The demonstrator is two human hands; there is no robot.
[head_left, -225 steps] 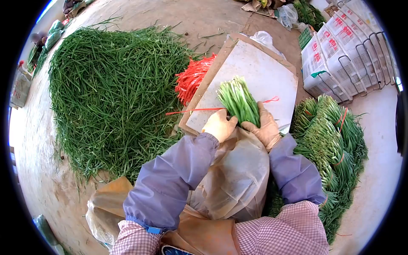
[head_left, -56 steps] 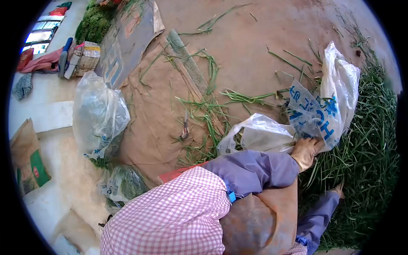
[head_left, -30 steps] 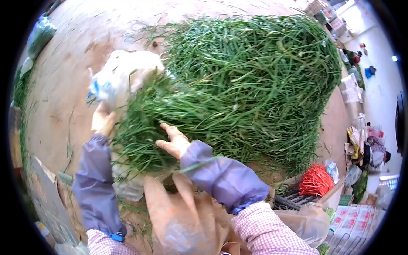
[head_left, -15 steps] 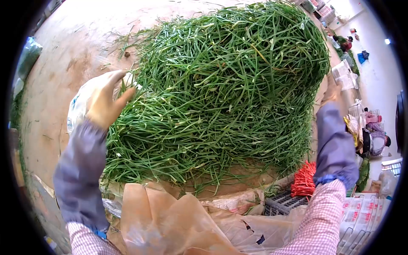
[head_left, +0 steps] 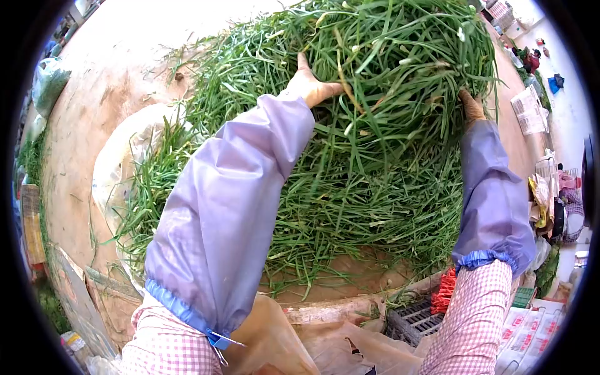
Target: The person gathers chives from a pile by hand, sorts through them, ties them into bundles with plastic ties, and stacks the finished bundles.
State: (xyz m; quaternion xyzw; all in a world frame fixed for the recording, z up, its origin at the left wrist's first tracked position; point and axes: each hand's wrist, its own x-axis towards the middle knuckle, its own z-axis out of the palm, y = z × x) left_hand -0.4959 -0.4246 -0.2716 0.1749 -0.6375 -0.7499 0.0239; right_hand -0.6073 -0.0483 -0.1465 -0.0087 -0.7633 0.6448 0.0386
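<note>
A big heap of long green stalks that look like garlic chives (head_left: 375, 194) covers the middle of the work surface. My left hand (head_left: 309, 86) is at the left side of the heap's upper part, thumb stretched over the stalks and the other fingers partly buried. On the far right edge, my right hand (head_left: 472, 107) has its fingers sunk among the stalks, so they are mostly hidden. Between both hands, a thick armful of chives bulges up toward me. Purple sleeve covers reach over both forearms.
A whitish plastic bag (head_left: 112, 156) lies left of the heap. Red ties (head_left: 442, 292) and a dark plastic crate (head_left: 415, 315) are at the lower right. Brown plastic sheeting (head_left: 275, 337) hangs along the near edge. Other people and goods appear at far right.
My left hand has gone from beside the plastic bag rightward and up onto the heap. My right hand has closed in on the heap's right edge, and the upper chives look raised.
</note>
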